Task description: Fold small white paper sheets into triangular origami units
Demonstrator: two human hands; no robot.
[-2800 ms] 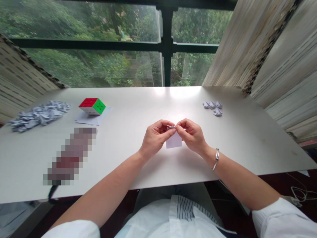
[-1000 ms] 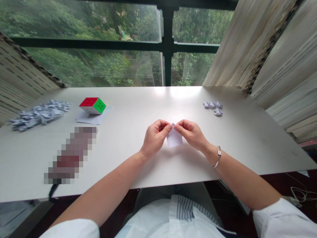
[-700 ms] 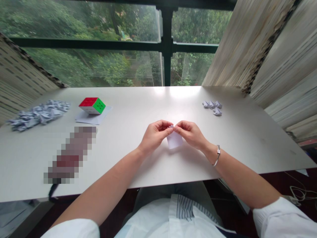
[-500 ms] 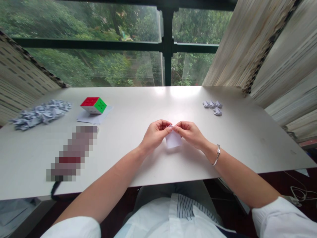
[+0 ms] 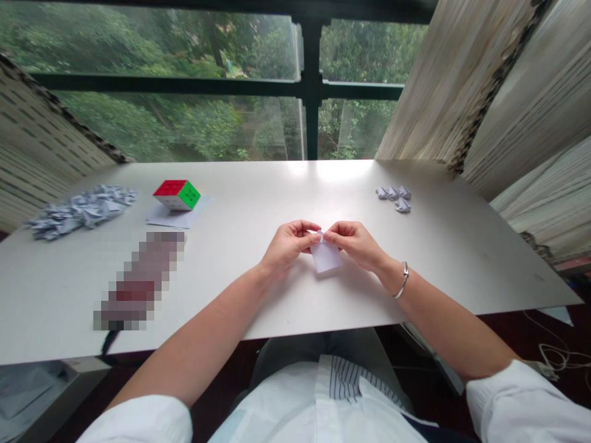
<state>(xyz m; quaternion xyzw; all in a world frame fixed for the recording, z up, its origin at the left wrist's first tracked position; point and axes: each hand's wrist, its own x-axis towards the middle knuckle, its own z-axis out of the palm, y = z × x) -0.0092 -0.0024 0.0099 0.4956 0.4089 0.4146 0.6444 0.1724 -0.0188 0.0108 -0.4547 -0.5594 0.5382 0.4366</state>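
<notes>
A small piece of white paper (image 5: pixel 327 257) hangs between my hands over the middle of the table. My left hand (image 5: pixel 290 245) pinches its upper left edge between thumb and fingers. On the other side, my right hand (image 5: pixel 353 243) grips the upper right edge the same way, the two thumbs close together. The top of the paper looks creased under the thumbs, and the fingers partly hide it. Its lower part lies flat and points toward me.
A heap of folded paper pieces (image 5: pixel 85 211) lies at the far left. Beside it a puzzle cube (image 5: pixel 178 195) rests on white sheets (image 5: pixel 159 216). A blurred-out long object (image 5: pixel 141 280) lies nearer. Several small folded papers (image 5: pixel 397 197) sit at the back right of the white table (image 5: pixel 462 258).
The paper has tilted slightly, its lower edge turning a little to the right. Both hands keep their pinch on it. The whole view has shifted slightly.
</notes>
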